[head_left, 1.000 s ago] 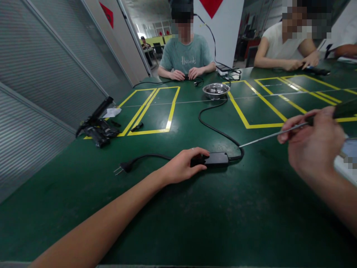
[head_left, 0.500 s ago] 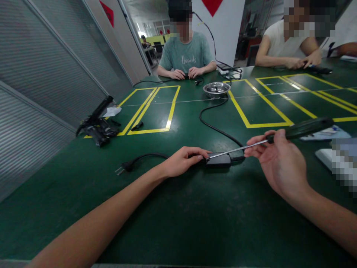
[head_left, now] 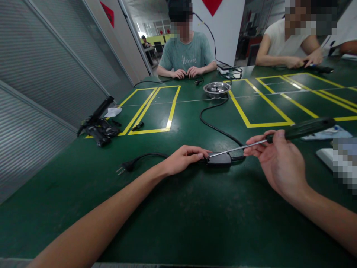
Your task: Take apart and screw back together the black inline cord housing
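Observation:
A small black power adapter point(head_left: 219, 159) lies on the green table in front of me. My left hand point(head_left: 185, 160) pinches its left end between thumb and fingers. From that side runs a black cord ending in a two-pin plug point(head_left: 126, 166). In my right hand point(head_left: 279, 160) is a long screwdriver point(head_left: 304, 129) with a dark handle, its thin metal shaft slanting down to the left. The tip meets the adapter's left end, close to my left fingertips. Another black cable point(head_left: 216, 128) leaves the adapter's right end and curves toward the metal bowl.
A shiny metal bowl point(head_left: 216, 88) stands farther back. Black parts and bags point(head_left: 102, 128) lie at the left, with a small black piece point(head_left: 137, 126) beside yellow tape point(head_left: 170, 115). A white object point(head_left: 325, 158) is at right. Two people sit across the table, hands on it.
My hands, the adapter and the screwdriver hold nearly the same place; the view has shifted very slightly. Across the table, one person's hands have moved a little closer together.

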The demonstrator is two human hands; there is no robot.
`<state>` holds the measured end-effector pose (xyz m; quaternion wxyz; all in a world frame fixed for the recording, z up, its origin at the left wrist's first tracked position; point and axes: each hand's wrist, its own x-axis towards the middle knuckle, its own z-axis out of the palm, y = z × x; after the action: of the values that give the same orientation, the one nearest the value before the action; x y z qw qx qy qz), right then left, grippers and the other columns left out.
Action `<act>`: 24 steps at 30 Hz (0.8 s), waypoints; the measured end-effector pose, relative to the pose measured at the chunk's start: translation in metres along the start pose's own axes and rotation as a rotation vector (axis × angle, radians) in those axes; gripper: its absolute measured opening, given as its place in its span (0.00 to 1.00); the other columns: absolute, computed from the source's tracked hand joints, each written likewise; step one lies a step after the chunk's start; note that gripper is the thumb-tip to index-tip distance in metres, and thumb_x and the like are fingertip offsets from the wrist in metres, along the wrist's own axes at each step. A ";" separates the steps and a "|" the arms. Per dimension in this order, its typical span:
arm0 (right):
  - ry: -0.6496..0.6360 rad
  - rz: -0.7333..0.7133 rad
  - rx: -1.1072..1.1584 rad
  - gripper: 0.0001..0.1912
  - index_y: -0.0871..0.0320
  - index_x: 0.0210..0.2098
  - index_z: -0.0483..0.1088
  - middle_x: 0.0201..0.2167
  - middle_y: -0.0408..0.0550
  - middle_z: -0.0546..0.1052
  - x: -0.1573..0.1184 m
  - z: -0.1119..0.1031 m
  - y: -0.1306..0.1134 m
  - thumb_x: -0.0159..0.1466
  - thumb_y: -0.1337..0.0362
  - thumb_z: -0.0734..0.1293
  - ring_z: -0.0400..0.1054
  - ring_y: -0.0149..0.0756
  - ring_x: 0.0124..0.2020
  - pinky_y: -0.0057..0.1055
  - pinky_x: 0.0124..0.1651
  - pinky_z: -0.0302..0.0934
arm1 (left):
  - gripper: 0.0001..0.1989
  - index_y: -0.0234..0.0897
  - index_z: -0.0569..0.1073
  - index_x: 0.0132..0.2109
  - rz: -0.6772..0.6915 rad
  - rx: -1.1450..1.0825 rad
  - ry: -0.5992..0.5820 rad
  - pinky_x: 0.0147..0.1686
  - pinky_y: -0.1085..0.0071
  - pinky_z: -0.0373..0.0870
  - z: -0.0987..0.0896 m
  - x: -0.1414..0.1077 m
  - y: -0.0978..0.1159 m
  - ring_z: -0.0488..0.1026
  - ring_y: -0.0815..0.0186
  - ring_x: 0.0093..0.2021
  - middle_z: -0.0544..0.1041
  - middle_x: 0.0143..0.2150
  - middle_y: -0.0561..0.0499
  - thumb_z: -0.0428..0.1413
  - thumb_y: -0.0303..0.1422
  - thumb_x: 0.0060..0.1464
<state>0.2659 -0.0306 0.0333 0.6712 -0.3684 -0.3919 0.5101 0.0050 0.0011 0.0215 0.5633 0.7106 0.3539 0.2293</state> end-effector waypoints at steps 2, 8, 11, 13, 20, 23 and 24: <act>-0.007 -0.008 0.002 0.09 0.55 0.37 0.65 0.30 0.49 0.77 -0.001 0.001 -0.001 0.68 0.59 0.57 0.74 0.39 0.30 0.39 0.34 0.68 | 0.10 0.37 0.76 0.43 -0.005 -0.003 0.006 0.60 0.57 0.60 0.000 0.000 0.001 0.70 0.61 0.56 0.73 0.57 0.47 0.50 0.32 0.62; -0.045 -0.013 0.002 0.10 0.55 0.38 0.65 0.30 0.50 0.78 -0.004 0.001 0.001 0.69 0.60 0.55 0.74 0.40 0.31 0.40 0.36 0.68 | 0.09 0.37 0.76 0.43 0.011 -0.010 0.003 0.59 0.54 0.61 0.002 -0.001 0.001 0.71 0.60 0.55 0.72 0.58 0.46 0.52 0.32 0.61; -0.037 -0.019 0.000 0.10 0.56 0.38 0.65 0.30 0.50 0.78 -0.003 0.000 0.003 0.68 0.60 0.55 0.74 0.39 0.30 0.40 0.35 0.68 | 0.07 0.36 0.76 0.41 0.038 0.040 0.013 0.59 0.55 0.61 0.004 -0.001 -0.001 0.70 0.59 0.56 0.73 0.57 0.45 0.55 0.31 0.59; -0.028 -0.022 0.002 0.10 0.56 0.38 0.66 0.30 0.50 0.78 -0.002 -0.001 0.003 0.68 0.60 0.56 0.74 0.39 0.29 0.39 0.34 0.68 | 0.06 0.36 0.76 0.41 0.052 0.076 0.019 0.58 0.55 0.62 0.005 -0.001 -0.001 0.70 0.59 0.57 0.74 0.56 0.45 0.55 0.31 0.58; 0.019 0.017 -0.013 0.11 0.55 0.37 0.66 0.29 0.49 0.77 0.000 -0.002 0.003 0.66 0.56 0.58 0.74 0.39 0.28 0.37 0.31 0.68 | 0.05 0.35 0.75 0.39 0.060 0.116 0.053 0.57 0.55 0.63 0.009 -0.001 0.003 0.70 0.59 0.56 0.74 0.54 0.44 0.56 0.32 0.57; 0.025 0.014 -0.013 0.11 0.56 0.36 0.67 0.29 0.49 0.77 0.000 -0.002 0.003 0.66 0.55 0.59 0.74 0.39 0.29 0.37 0.30 0.68 | 0.05 0.35 0.75 0.38 0.060 0.123 0.062 0.57 0.56 0.63 0.011 -0.001 0.003 0.70 0.59 0.56 0.74 0.54 0.44 0.56 0.31 0.57; 0.029 0.008 -0.009 0.11 0.56 0.36 0.67 0.28 0.49 0.77 0.000 -0.002 0.002 0.66 0.55 0.59 0.74 0.39 0.29 0.36 0.30 0.68 | 0.05 0.35 0.75 0.38 0.062 0.127 0.058 0.57 0.56 0.63 0.011 -0.002 0.003 0.69 0.59 0.56 0.74 0.54 0.45 0.56 0.31 0.58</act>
<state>0.2666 -0.0304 0.0306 0.6731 -0.3801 -0.3832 0.5056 0.0125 -0.0073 0.0218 0.4992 0.7485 0.3616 0.2444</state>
